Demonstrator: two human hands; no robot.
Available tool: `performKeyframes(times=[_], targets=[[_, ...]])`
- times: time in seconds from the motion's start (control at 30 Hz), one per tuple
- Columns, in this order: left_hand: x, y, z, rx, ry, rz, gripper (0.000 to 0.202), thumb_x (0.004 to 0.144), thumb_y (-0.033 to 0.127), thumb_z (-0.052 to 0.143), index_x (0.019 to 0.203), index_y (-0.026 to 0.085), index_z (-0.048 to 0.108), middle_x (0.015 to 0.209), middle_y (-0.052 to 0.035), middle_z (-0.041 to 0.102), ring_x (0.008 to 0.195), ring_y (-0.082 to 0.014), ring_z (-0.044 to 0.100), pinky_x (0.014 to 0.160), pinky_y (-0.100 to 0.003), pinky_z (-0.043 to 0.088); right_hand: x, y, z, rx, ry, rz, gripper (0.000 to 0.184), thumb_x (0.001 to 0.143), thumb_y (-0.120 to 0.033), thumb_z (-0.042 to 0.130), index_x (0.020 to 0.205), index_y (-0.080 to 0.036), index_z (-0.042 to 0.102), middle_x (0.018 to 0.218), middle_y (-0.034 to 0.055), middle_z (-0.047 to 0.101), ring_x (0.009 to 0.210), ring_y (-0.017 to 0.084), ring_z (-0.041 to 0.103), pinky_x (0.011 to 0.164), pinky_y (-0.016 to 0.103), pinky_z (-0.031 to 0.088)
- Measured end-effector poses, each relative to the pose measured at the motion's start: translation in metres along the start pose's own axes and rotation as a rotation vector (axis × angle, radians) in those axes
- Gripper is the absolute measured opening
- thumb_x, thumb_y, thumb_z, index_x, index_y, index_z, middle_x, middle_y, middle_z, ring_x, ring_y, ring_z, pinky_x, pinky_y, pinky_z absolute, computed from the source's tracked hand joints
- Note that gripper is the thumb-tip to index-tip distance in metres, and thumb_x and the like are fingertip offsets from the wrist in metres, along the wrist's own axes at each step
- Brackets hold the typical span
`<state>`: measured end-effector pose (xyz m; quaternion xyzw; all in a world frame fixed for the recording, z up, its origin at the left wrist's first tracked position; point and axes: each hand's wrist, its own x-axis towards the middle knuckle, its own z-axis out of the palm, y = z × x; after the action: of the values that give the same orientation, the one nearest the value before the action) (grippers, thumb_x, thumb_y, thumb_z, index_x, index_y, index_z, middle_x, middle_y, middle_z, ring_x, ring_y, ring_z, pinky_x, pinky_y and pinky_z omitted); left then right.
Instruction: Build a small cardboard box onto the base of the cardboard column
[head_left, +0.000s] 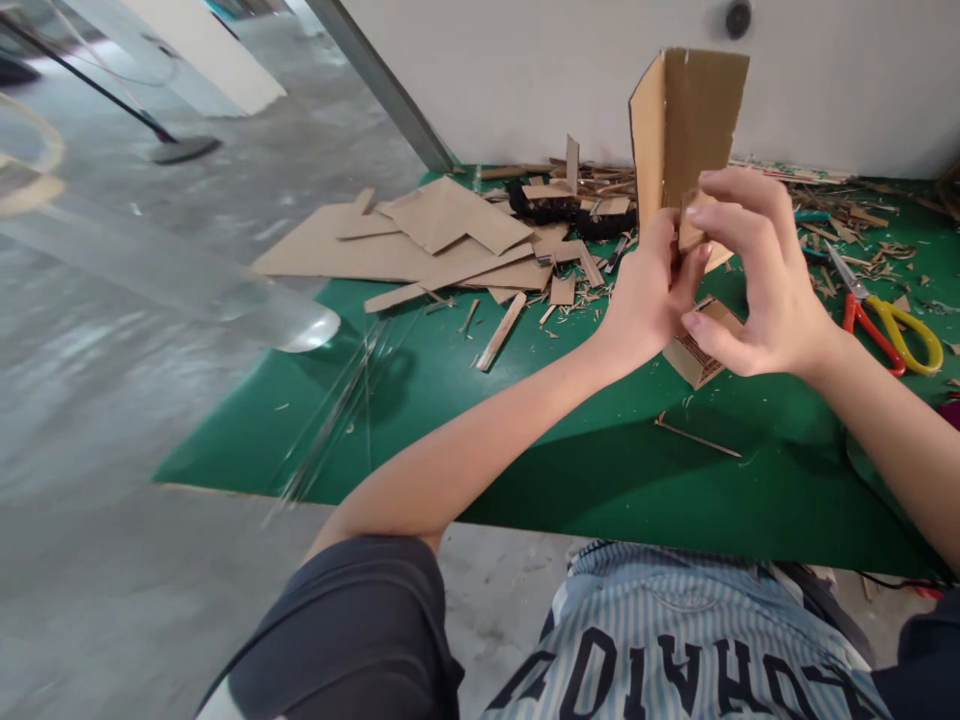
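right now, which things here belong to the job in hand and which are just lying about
Likely in the job:
tall folded brown cardboard piece, held in the left hand
small boxy brown cardboard part, seen beside the right hand

Apparently just lying about:
metal scissors with red and yellow handles
flat brown cardboard sheets
thin straight stick

Head camera: worn on the person's head, faced forward and steeply down.
Striped shirt (660, 590): seen from above, cut by the bottom edge.
Left hand (637, 295) and right hand (780, 285): framed close, right of centre.
Green tabletop (240, 440): looked across from its near edge.
White panel (570, 80): faced beyond, at the top.
Grey floor (112, 560): taken in at left, into the distance.
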<state>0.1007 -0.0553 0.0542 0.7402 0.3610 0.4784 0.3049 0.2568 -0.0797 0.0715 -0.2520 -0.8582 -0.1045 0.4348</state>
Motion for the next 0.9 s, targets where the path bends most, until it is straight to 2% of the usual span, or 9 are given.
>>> performKeyframes(times=[0.1,0.17,0.27,0.33,0.43,0.57,0.63,0.8,0.9], targets=[[0.002,-0.003,-0.002,0.058,0.011,0.006,0.029,0.104,0.042,0.046,0.081,0.025,0.039,0.067,0.0015,0.049,0.060,-0.0147,0.050,0.058,-0.031,0.034,0.000,-0.006,-0.005,0.021,-0.063,0.121,0.067,0.085,-0.052,0.057,0.146,-0.037,0.034,0.154,0.0083,0.039,0.147,0.038,0.038,0.121,0.064,0.038],[0.004,-0.003,-0.005,0.104,-0.011,0.018,0.033,0.103,0.042,0.050,0.077,0.024,0.041,0.064,0.0015,0.048,0.059,-0.0145,0.048,0.058,-0.031,0.034,-0.001,-0.009,-0.005,-0.002,-0.082,0.124,0.065,0.087,-0.050,0.055,0.146,-0.037,0.033,0.153,0.0089,0.039,0.147,0.036,0.039,0.122,0.062,0.039],[0.007,-0.002,-0.010,0.199,-0.066,0.024,0.025,0.102,0.037,0.054,0.082,0.023,0.052,0.065,-0.0003,0.056,0.061,-0.0156,0.055,0.060,-0.031,0.037,-0.001,-0.010,-0.006,0.017,-0.065,0.087,0.061,0.088,-0.044,0.055,0.145,-0.037,0.034,0.149,0.0099,0.042,0.143,0.033,0.043,0.119,0.058,0.046],[0.008,-0.002,-0.011,0.246,-0.086,0.037,0.023,0.103,0.037,0.051,0.088,0.022,0.059,0.069,-0.0022,0.061,0.064,-0.0169,0.059,0.061,-0.031,0.040,0.000,-0.009,-0.007,0.071,-0.047,0.087,0.060,0.089,-0.043,0.056,0.145,-0.036,0.036,0.147,0.0108,0.042,0.142,0.033,0.044,0.114,0.056,0.051],[0.006,-0.002,-0.012,0.272,-0.096,0.065,0.028,0.105,0.039,0.045,0.092,0.021,0.062,0.073,-0.0038,0.066,0.066,-0.0181,0.062,0.063,-0.032,0.041,0.002,-0.006,-0.011,0.135,-0.035,0.116,0.061,0.089,-0.049,0.058,0.146,-0.033,0.039,0.147,0.0127,0.040,0.144,0.032,0.041,0.100,0.052,0.061],[0.004,-0.003,-0.011,0.293,-0.083,0.090,0.035,0.105,0.047,0.040,0.089,0.022,0.059,0.072,-0.0056,0.067,0.066,-0.0199,0.064,0.062,-0.033,0.042,0.003,-0.004,-0.011,0.142,-0.054,0.056,0.075,0.089,-0.059,0.058,0.150,-0.022,0.037,0.154,0.0184,0.036,0.148,0.035,0.036,0.089,0.050,0.065],[0.004,-0.004,-0.010,0.318,-0.080,0.107,0.036,0.104,0.048,0.040,0.085,0.023,0.056,0.067,-0.0052,0.064,0.062,-0.0204,0.062,0.061,-0.034,0.041,0.002,-0.004,-0.010,0.130,-0.070,0.012,0.079,0.088,-0.058,0.060,0.152,-0.020,0.035,0.157,0.0207,0.036,0.151,0.037,0.033,0.092,0.053,0.064],[0.004,-0.005,-0.008,0.307,-0.099,0.106,0.027,0.101,0.042,0.044,0.080,0.026,0.051,0.062,-0.0029,0.056,0.055,-0.0189,0.051,0.058,-0.036,0.037,0.001,-0.004,-0.010,0.127,-0.117,0.031,0.082,0.086,-0.060,0.061,0.156,-0.029,0.029,0.161,0.0152,0.035,0.157,0.036,0.027,0.106,0.057,0.057],[0.004,-0.003,-0.009,0.226,-0.101,0.096,0.026,0.097,0.036,0.052,0.073,0.026,0.048,0.059,-0.0022,0.053,0.053,-0.0179,0.045,0.058,-0.037,0.034,0.002,-0.003,-0.011,0.122,-0.107,-0.008,0.082,0.087,-0.059,0.059,0.157,-0.029,0.028,0.162,0.0151,0.036,0.155,0.035,0.032,0.112,0.059,0.052]])
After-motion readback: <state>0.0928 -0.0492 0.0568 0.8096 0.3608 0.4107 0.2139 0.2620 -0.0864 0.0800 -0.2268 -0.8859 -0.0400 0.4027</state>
